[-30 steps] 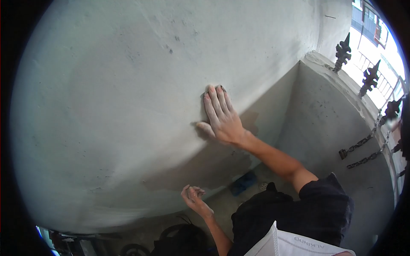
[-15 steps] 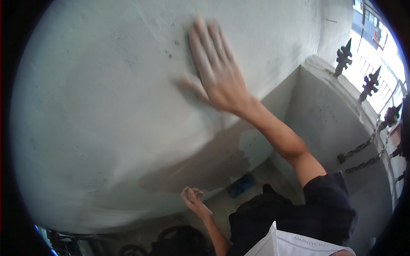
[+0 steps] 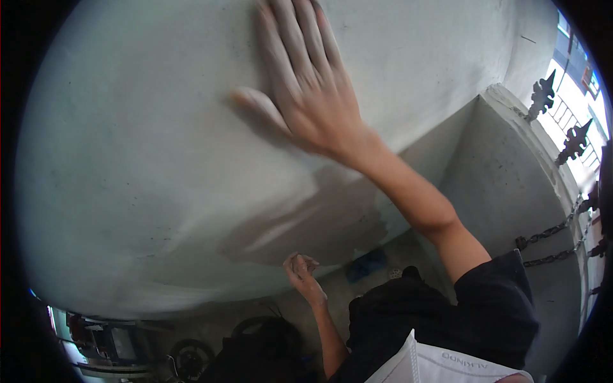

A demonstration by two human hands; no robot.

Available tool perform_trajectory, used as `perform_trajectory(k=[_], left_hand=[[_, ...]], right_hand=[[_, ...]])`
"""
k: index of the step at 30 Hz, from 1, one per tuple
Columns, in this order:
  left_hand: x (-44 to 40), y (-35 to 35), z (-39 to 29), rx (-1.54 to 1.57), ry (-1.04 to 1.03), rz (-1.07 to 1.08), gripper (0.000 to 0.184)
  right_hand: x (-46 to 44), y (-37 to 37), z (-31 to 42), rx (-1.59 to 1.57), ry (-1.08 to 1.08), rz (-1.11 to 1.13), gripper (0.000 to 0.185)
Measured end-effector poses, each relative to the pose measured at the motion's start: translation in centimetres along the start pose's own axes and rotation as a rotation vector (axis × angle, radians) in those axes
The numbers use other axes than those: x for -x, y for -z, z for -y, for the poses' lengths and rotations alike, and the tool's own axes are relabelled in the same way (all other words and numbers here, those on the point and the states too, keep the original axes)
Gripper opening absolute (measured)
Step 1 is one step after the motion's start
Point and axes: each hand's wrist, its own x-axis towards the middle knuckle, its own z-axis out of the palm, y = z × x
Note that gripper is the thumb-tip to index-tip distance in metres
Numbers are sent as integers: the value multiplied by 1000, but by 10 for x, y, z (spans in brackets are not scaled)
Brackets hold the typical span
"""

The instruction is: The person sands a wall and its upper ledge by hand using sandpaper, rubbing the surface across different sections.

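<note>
Pale grey plastered wall (image 3: 159,159) in the head view, spanning most of the scene, with a darker brownish-grey patch (image 3: 338,217) low down. Flat against its surface, bare dusty right hand (image 3: 313,96), fingers slightly parted, thumb spread wide. Beside its lower part, bare dusty left hand (image 3: 301,271), loosely curled; cannot tell whether pinching anything. Far right, black spear-shaped metal finials (image 3: 576,142) above dark metal chains (image 3: 546,260).
</note>
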Motion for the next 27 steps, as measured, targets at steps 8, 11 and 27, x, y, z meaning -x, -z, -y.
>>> perform_trajectory(k=[8, 11, 27], left_hand=[[1, 36, 6, -35, -12, -136, 26], [-1, 40, 9, -53, -22, -111, 27], [12, 71, 7, 49, -72, -145, 27]], right_hand=[[20, -7, 16, 2, 26, 65, 75], [-9, -12, 15, 42, 19, -29, 74], [104, -32, 70, -38, 78, 147, 74]])
